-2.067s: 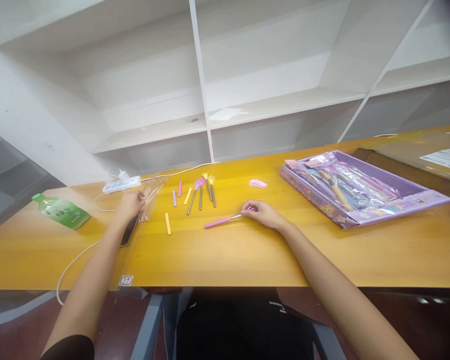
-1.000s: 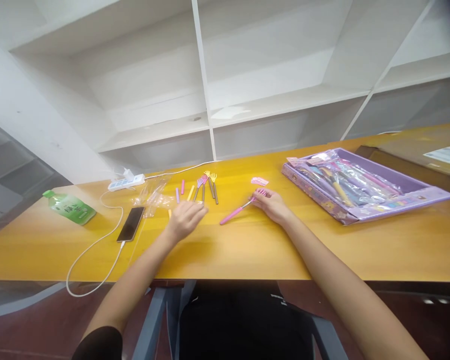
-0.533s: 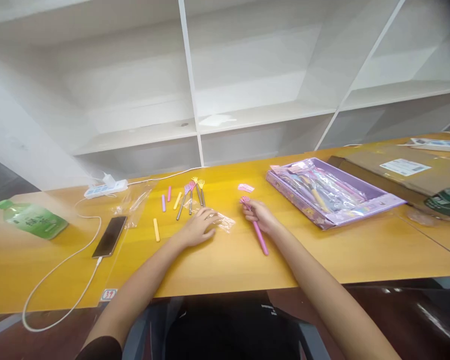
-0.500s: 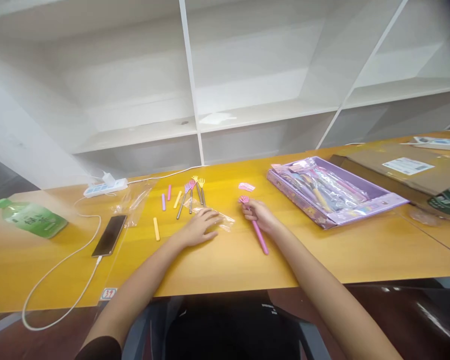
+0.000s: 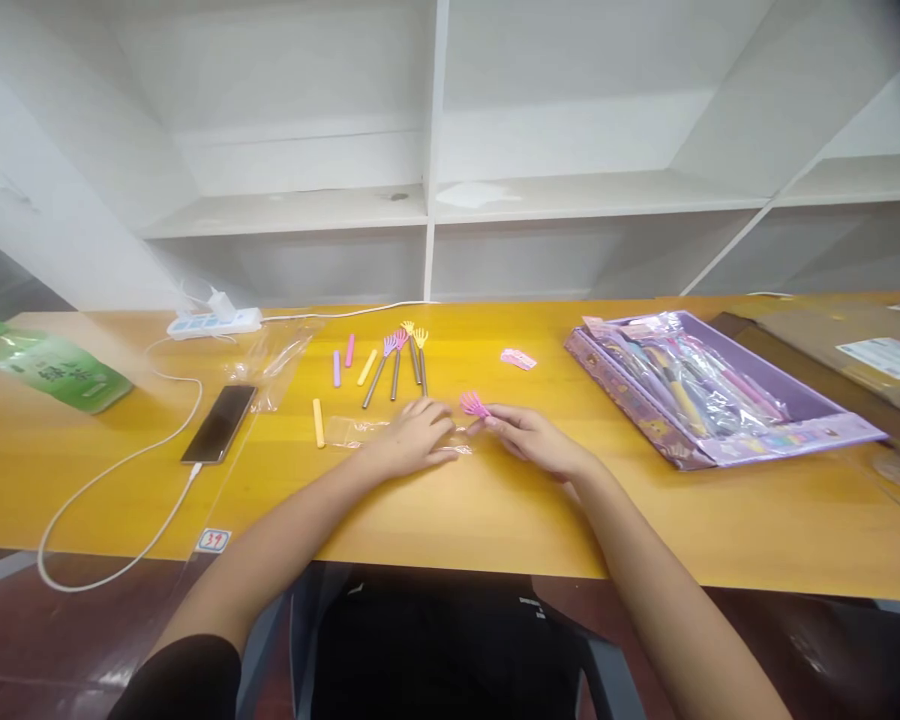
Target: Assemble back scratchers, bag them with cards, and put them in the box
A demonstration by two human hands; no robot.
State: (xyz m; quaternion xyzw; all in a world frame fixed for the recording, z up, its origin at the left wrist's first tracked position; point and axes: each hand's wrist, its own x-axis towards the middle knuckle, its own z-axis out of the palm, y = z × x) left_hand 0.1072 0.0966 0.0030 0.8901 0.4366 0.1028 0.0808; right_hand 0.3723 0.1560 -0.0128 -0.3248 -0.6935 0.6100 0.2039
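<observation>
My right hand [image 5: 529, 435] pinches a small pink back scratcher [image 5: 474, 405] just below its hand-shaped head; the hand hides the handle. My left hand [image 5: 416, 438] lies palm down, fingers stretched, on a clear plastic sleeve [image 5: 349, 432] flat on the table. Beyond it lie several more back scratchers [image 5: 395, 365] with purple, pink and yellow heads on metal rods. Loose stick-like pieces are to their left: a purple one [image 5: 337, 368], a pink one [image 5: 350, 350] and yellow ones [image 5: 319, 423]. A pink paper scrap [image 5: 518, 358] rests beyond my right hand.
At right stands a purple box [image 5: 802, 432] of wrapped items, beside a cardboard carton [image 5: 817, 325]. On the left are a phone [image 5: 219, 424] on a white cable, a green bottle [image 5: 56, 370], a power strip [image 5: 214, 321] and clear plastic wrap [image 5: 281, 360]. White shelving [image 5: 307, 215] rises behind.
The view has shifted. My right hand has turned the back scratcher, so its head points toward my left hand and the pink handle no longer shows. My left hand stays on the plastic sleeve.
</observation>
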